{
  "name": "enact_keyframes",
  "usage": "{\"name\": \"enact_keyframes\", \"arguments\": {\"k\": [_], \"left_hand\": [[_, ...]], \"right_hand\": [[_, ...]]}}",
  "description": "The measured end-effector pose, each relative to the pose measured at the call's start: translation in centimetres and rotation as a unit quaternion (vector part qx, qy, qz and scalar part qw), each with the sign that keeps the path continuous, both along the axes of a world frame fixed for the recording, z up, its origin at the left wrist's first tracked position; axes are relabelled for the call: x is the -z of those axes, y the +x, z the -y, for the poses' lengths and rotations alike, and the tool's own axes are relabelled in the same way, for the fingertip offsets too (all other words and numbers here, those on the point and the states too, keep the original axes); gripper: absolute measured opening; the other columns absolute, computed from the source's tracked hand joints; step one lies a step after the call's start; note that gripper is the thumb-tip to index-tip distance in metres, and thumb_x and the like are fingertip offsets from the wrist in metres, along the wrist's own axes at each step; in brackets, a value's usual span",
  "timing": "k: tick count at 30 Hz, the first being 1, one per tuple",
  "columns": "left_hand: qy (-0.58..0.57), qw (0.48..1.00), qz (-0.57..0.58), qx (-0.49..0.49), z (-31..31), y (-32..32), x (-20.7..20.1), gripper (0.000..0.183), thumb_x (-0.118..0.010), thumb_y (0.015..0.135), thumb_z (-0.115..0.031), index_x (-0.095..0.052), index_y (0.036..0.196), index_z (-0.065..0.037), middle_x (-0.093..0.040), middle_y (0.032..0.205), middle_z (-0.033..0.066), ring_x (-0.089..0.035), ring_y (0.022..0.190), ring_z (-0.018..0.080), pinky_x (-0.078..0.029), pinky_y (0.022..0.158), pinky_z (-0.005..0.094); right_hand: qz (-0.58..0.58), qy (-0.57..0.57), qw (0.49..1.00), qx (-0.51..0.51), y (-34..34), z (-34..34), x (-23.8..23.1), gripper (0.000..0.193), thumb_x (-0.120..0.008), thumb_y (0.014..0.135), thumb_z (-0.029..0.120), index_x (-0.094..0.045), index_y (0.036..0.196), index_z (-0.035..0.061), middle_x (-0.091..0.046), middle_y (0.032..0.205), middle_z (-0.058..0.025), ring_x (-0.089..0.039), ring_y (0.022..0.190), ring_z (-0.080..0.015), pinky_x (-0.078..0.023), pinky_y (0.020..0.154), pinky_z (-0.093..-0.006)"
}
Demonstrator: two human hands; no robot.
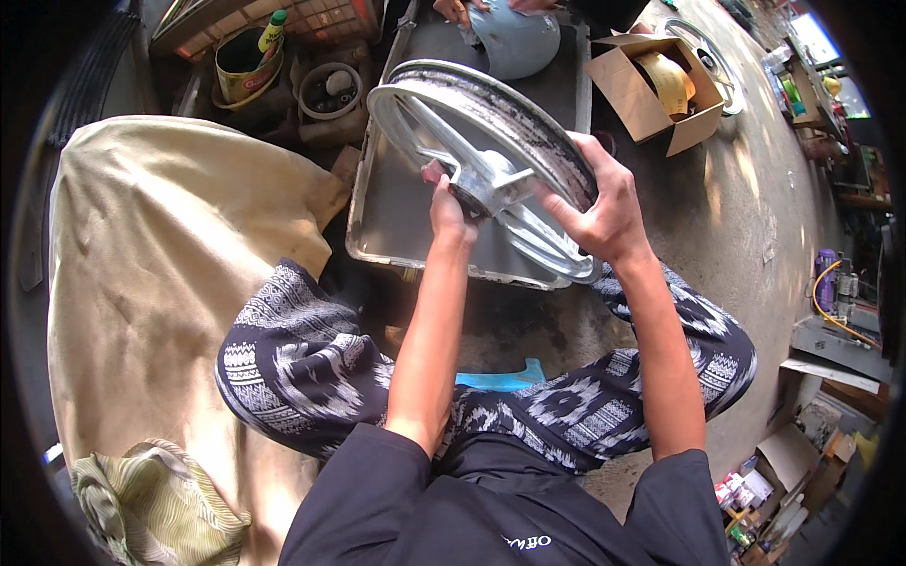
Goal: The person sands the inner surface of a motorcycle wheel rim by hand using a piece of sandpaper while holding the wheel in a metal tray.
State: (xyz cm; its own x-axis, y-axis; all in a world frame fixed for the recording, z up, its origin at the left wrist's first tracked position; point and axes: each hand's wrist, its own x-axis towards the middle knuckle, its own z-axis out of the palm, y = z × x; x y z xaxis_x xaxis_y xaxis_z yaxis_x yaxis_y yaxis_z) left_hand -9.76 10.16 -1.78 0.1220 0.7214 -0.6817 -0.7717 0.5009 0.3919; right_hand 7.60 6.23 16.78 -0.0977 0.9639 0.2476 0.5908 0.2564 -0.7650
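Right fingers (596,156) grip the wheel rim (521,111), open floor (736,212) lying rightward.

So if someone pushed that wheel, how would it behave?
Stood on edge, the wheel would likely roll, given its round rim. It should feel stiff, as the spokes look like thick metal. That metal look also suggests it may be fairly heavy.

Workshop, far as I can see from here. Spoked metal wheel (489,184) over wide shallow tray (396,208), second wheel (733,96) on grey floor (722,203) behind open cardboard box (625,90). Grimy bucket (242,85) and tub (317,108) near tray. Cluttered shelves (864,202), orange cable (817,288) down right side.
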Motion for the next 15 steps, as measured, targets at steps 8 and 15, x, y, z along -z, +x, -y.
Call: {"name": "enact_keyframes", "arguments": {"k": [8,15], "left_hand": [[-0.005,0.996,-0.047,-0.070,-0.1,1.6,0.6,0.050,-0.037,0.110,-0.040,-0.049,0.149,-0.012,-0.062,0.139,0.0086,-0.062,0.125,0.0280,-0.052,0.104,0.0503],[0.036,0.975,-0.148,-0.160,0.1,-1.6,2.4,0.054,-0.057,0.100,-0.031,-0.053,0.145,-0.003,-0.066,0.127,0.0145,-0.070,0.109,0.0299,-0.060,0.089,0.0465]], "right_hand": [[-0.034,0.060,0.998,-0.011,-0.5,0.4,0.9,0.052,-0.084,0.071,0.018,-0.068,0.117,-0.0005,-0.076,0.094,-0.0171,-0.078,0.085,-0.0277,-0.060,0.078,-0.0360],[-0.047,0.091,0.994,-0.030,-0.6,1.9,3.4,0.051,-0.086,0.071,0.017,-0.068,0.116,-0.0006,-0.077,0.095,-0.0153,-0.078,0.084,-0.0240,-0.061,0.078,-0.0338]]}}
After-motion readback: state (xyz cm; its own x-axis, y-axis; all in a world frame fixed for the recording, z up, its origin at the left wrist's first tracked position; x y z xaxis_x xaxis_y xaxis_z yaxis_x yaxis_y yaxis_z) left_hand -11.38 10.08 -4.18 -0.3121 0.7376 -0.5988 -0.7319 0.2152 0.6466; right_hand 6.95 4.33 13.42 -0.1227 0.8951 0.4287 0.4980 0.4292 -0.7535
